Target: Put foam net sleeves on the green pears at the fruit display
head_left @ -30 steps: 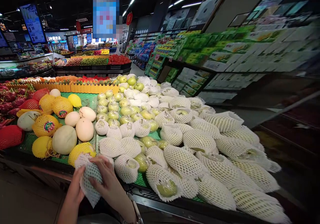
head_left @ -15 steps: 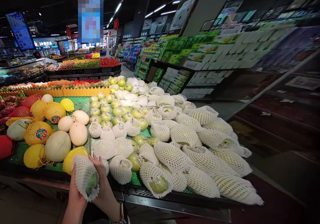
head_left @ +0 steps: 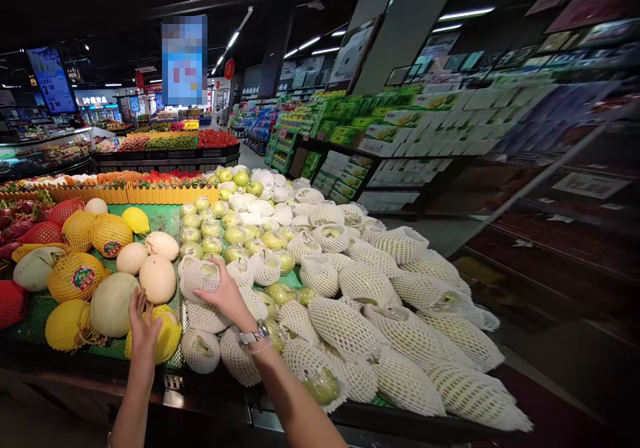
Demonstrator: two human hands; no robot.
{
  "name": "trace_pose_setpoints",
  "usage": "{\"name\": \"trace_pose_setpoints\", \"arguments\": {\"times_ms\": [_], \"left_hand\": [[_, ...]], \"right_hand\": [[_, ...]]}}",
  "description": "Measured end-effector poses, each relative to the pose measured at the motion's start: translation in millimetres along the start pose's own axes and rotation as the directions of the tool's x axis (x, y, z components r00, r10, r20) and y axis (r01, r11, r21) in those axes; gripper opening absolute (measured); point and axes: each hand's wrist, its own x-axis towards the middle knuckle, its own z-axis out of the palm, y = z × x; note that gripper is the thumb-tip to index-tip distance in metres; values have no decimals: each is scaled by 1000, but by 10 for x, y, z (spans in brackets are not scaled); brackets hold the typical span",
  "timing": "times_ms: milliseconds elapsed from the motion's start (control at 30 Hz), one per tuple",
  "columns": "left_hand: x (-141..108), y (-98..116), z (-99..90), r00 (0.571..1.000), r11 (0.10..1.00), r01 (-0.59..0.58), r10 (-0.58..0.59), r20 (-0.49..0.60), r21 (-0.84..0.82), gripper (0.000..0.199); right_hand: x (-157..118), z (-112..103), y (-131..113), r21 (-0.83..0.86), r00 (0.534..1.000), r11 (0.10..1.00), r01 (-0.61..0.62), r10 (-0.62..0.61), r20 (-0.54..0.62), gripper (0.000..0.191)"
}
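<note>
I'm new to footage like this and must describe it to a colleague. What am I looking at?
There is no machine: these are a person's own bare hands, and every picture comes from one camera on their head, looking forward and down. The right hand, with a watch on its wrist, grips a foam-netted fruit. The left hand is open in front of a yellow-netted melon, apparently holding nothing. On the green-lined display lie more foam-netted fruits, mostly to the right, and pale melons to the left.
</note>
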Motion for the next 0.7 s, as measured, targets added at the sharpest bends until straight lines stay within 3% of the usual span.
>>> {"name": "trace_pose_setpoints", "arguments": {"times_ms": [67, 100, 200, 267, 400, 533, 633, 700], "left_hand": [[151, -3, 75, 966, 940, -209, 155, 209, 269, 80], [240, -21, 135, 928, 890, -282, 159, 337, 358, 79], [533, -132, 368, 810, 813, -341, -2, 587, 473, 87], [689, -221, 521, 777, 784, -339, -78, 625, 520, 92], [781, -306, 739, 798, 680, -394, -81, 598, 618, 86], [736, -273, 914, 792, 543, -461, -106, 602, 702, 81], [745, -245, 1022, 775, 473, -493, -143, 616, 730, 81], [768, -231, 1037, 758, 457, -509, -163, 631, 729, 83]], "right_hand": [[102, 68, 119, -15, 999, 1000, -4, 4, 38, 70], [133, 116, 184, -14, 999, 1000, -10, 11, 40, 69], [197, 229, 342, -25, 998, 999, -43, 44, 41, 65], [229, 221, 374, -42, 997, 997, -64, 65, 33, 62], [140, -60, 229, -85, 997, 994, -75, 73, -28, 62], [-443, -460, 64, -62, 990, 998, 26, -35, -139, 48], [-1227, -632, 166, -61, 954, 990, 129, -141, -266, 22], [-1822, -671, 321, -118, 966, 980, 163, -183, -181, 19]]}}
